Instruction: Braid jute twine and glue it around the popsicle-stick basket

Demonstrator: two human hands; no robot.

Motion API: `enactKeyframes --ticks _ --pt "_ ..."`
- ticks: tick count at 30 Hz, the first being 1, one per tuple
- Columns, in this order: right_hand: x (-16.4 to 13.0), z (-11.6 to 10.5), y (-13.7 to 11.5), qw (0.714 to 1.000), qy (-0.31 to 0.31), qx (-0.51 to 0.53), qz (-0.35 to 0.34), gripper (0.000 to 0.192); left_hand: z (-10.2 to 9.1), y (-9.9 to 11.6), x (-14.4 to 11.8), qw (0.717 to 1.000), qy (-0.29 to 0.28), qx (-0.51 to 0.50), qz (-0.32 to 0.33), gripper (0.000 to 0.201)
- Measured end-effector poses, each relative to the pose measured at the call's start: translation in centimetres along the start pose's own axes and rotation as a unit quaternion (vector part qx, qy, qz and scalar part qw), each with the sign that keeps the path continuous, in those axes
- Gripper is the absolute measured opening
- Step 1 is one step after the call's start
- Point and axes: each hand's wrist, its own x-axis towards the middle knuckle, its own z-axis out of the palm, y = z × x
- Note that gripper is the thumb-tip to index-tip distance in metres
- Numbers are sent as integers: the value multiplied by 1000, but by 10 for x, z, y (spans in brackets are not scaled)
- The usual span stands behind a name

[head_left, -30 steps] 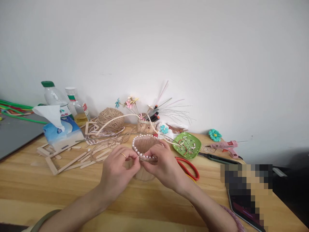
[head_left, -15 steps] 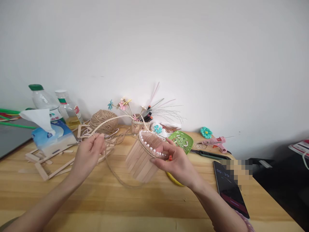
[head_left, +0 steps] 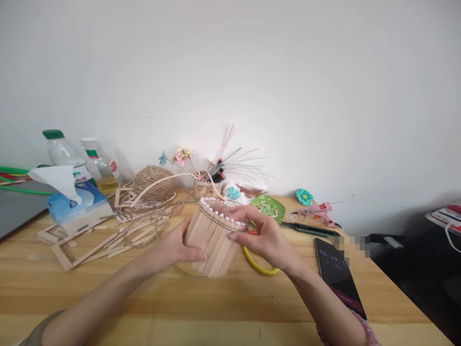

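Head view: both hands hold a small stick cup (head_left: 212,242) made of flat wooden sticks set side by side, tilted with its open mouth toward the far edge of the table (head_left: 108,293). Left hand (head_left: 176,247) cups the lower wall, thumb lying across the sticks; right hand (head_left: 262,238) grips the upper rim, fingers curled over it. Cup sits in the middle of the table, its lower edge down near the surface; whether it touches, cannot tell. A row of pearl beads (head_left: 221,214) already runs around the rim, apparently the whole way, though the far arc is partly hidden. Stick wall looks closed and complete; outside of the wall bare, nothing wound or stuck on it. Loose jute cord (head_left: 158,218) trails on the table left of the cup, leading back to a twine ball (head_left: 153,180) near the far edge. Spare sticks (head_left: 90,245) scattered toward the left edge beside a tissue pack (head_left: 77,204). Green dish (head_left: 270,207), glue gun (head_left: 322,211) and phone (head_left: 338,276) lie to the right. Judged: body and beaded rim done, any further trim on the wall not begun.
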Motion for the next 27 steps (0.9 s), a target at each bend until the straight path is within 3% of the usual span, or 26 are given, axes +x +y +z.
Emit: enactKeyframes --ticks 3,5,12,16,19,23,27 --pt "0 -2 7 997 32 -64 -33 53 4 -1 4 992 97 68 49 80" --pt "-3 -1 11 993 49 -94 -51 59 4 -3 7 976 157 132 78 85" --pt "-8 6 10 979 118 -140 -86 24 5 -12 7 869 287 381 132 94" --pt "-5 9 7 976 123 -156 -91 13 6 -13 7 815 312 463 158 95" --pt "-4 13 6 959 138 -208 -135 5 7 -13 6 783 317 507 175 93" --pt "-3 19 3 930 148 -281 -186 5 10 -11 4 743 328 547 202 92" --pt "0 22 -1 936 130 -279 -174 8 14 -8 2 715 333 569 230 88"
